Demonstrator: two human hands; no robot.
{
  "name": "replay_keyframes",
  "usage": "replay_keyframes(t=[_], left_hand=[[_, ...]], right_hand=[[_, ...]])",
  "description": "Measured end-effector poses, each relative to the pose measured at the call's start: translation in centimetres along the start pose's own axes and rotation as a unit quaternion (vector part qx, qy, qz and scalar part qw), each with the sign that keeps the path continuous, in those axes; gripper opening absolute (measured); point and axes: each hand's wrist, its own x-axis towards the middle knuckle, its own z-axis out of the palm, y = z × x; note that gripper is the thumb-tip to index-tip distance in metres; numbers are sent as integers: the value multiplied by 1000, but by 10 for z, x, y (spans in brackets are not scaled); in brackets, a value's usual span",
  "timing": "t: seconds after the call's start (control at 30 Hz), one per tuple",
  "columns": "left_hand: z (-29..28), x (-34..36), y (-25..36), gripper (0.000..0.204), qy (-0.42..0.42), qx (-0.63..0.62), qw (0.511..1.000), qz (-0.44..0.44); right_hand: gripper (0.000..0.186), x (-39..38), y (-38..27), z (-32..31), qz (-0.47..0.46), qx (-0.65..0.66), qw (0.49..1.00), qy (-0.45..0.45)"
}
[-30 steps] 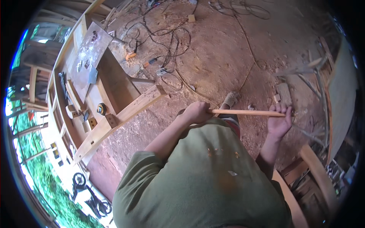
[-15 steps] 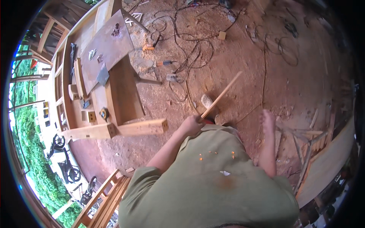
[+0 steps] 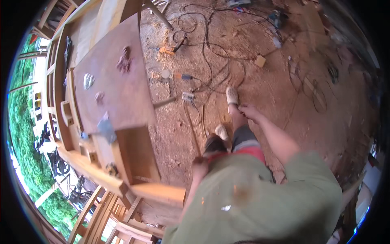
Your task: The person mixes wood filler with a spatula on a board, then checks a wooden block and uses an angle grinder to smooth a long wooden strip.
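Note:
My left hand (image 3: 199, 166) is closed around one end of a thin wooden stick (image 3: 191, 126), held low beside my left leg and pointing forward over the floor. My right hand (image 3: 249, 112) reaches out ahead of my body, beside my right lower leg and just behind a light-coloured shoe (image 3: 232, 96). Its fingers are loosely bent and slightly blurred, and no object shows in them. The other shoe (image 3: 221, 132) is farther back, close to the stick.
At left stands a wooden workbench (image 3: 150, 162) with a brown board (image 3: 109, 85), rags and a tape measure (image 3: 112, 169) on it. Orange power tools (image 3: 166, 49) and tangled cables (image 3: 207, 53) lie on the sawdust-covered floor. Wooden frames (image 3: 134, 231) stand at lower left.
My right hand has swung forward and inward. My left hand has dropped back, and the stick has turned from slanting right to pointing slightly left. The view has shifted, and one foot has stepped forward.

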Motion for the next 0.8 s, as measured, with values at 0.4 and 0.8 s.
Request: replay_keyframes(t=[0.4, 0.8], left_hand=[[84, 212, -13, 13, 255, 91, 945, 181], [115, 217, -15, 6, 359, 176, 904, 153]], right_hand=[[53, 492, -61, 181, -158, -368, 915, -48], [59, 574, -62, 293, -164, -509, 841, -84]])
